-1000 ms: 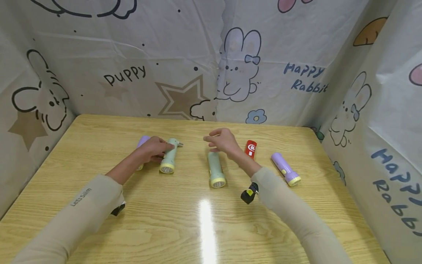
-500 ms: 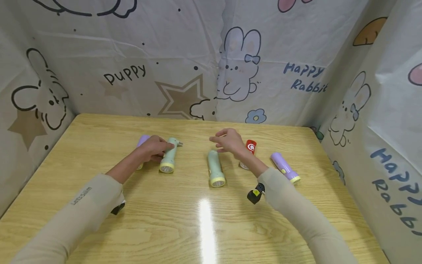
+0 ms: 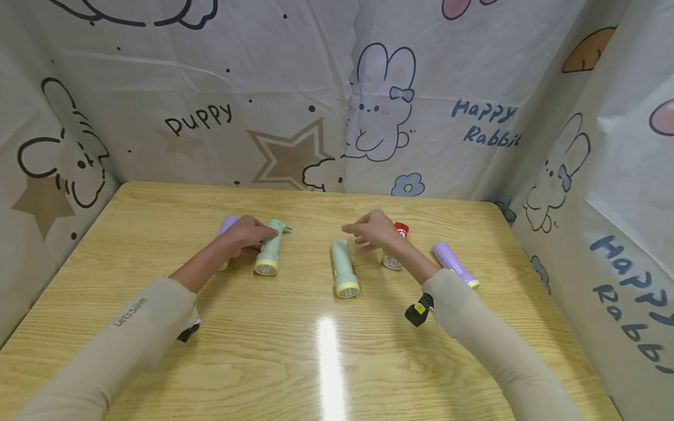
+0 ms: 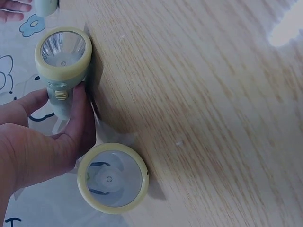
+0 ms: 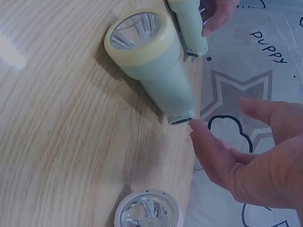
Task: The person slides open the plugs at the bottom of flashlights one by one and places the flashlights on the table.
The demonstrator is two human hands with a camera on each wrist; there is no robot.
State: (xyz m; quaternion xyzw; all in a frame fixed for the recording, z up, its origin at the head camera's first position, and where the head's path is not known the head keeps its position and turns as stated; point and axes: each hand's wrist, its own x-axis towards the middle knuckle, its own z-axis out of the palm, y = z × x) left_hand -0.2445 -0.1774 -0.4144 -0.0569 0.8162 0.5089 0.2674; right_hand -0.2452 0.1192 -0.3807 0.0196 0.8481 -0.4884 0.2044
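Observation:
My left hand (image 3: pixel 244 235) grips a pale green flashlight (image 3: pixel 270 256) with a yellow rim, thumb on one side and fingers on the other. Metal prongs stick out near its tail end, and it lies lens toward me. Half hidden behind this hand is a purple flashlight (image 3: pixel 229 223); its lens faces the camera in the left wrist view. My right hand (image 3: pixel 375 229) hovers with nothing in it, just beyond the tail of a second green flashlight (image 3: pixel 344 266). In the right wrist view the fingers (image 5: pixel 210 153) are extended, with the thumb apart from them.
Partly covered by my right hand and forearm lies a red flashlight (image 3: pixel 392 262) with a pale head. Another purple flashlight (image 3: pixel 454 263) lies farther right, partly behind the sleeve. A printed cloth (image 3: pixel 295 76) encloses the wooden table (image 3: pixel 253 351) at the back and sides.
My right hand has drifted to the right and slightly toward me, uncovering the red flashlight's head and covering more of its body. The left hand keeps its grip, unmoved.

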